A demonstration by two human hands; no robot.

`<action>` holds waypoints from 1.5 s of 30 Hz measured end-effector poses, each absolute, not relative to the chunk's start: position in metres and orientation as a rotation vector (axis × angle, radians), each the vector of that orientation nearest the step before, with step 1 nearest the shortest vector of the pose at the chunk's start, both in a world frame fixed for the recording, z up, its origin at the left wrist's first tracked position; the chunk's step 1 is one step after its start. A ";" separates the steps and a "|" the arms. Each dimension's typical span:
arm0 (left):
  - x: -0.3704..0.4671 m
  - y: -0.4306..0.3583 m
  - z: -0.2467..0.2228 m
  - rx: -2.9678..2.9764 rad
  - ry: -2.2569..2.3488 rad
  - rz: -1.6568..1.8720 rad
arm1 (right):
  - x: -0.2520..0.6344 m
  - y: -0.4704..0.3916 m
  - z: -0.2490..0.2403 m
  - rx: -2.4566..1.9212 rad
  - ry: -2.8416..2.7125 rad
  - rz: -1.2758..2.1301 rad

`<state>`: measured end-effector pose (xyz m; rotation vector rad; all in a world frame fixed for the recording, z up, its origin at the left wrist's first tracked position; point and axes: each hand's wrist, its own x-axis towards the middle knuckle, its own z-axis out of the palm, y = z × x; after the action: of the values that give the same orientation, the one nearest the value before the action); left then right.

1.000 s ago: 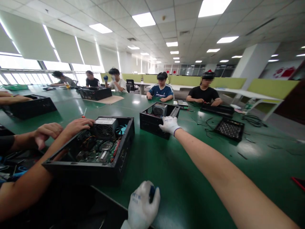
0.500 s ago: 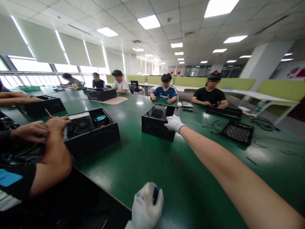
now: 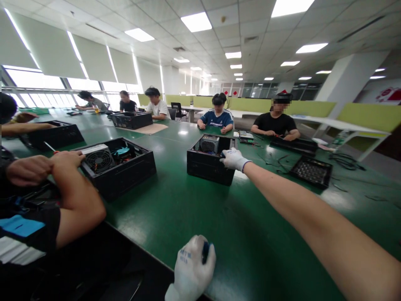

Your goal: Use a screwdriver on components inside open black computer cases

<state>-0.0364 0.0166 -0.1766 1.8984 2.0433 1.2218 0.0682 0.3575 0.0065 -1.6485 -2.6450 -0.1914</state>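
My right hand [image 3: 234, 159], in a white glove, reaches across the green table [image 3: 175, 200] and grips the near right corner of an open black computer case [image 3: 208, 167]. A grey power supply [image 3: 209, 144] sits inside the case. Near the table's front edge is my left hand [image 3: 194, 263], also gloved in white. Its fingers are closed round a small dark blue object [image 3: 205, 252], mostly hidden by the glove, which I cannot make out.
At the left, a co-worker's hands hold a screwdriver [image 3: 50, 147] beside another open case [image 3: 125, 171]. A dark tray [image 3: 311, 171], loose cables [image 3: 347, 162] and a circuit board [image 3: 246, 137] lie to the right. Several people sit round the table.
My right hand has shifted slightly right along with the case corner. My left hand keeps its grip. The co-worker's arm at the left has moved a little, and the view has shifted slightly.
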 end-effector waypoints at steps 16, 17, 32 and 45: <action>-0.042 0.017 -0.193 2.063 2.011 1.327 | 0.213 0.147 -0.002 -1.224 -2.736 -0.069; -0.043 0.016 -0.192 2.054 1.993 1.331 | 0.221 0.133 -0.002 -1.200 -2.730 -0.034; -0.026 -0.026 -0.042 2.483 1.636 1.441 | 0.295 0.023 0.001 -0.821 -2.680 -0.082; -0.006 -0.002 -0.012 2.821 1.596 0.617 | 0.295 0.016 0.001 -0.857 -2.697 0.094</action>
<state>-0.0056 -0.0023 -0.0121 2.8209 1.5957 0.6175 0.2954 0.0163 0.0006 -0.8569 -2.6974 0.0942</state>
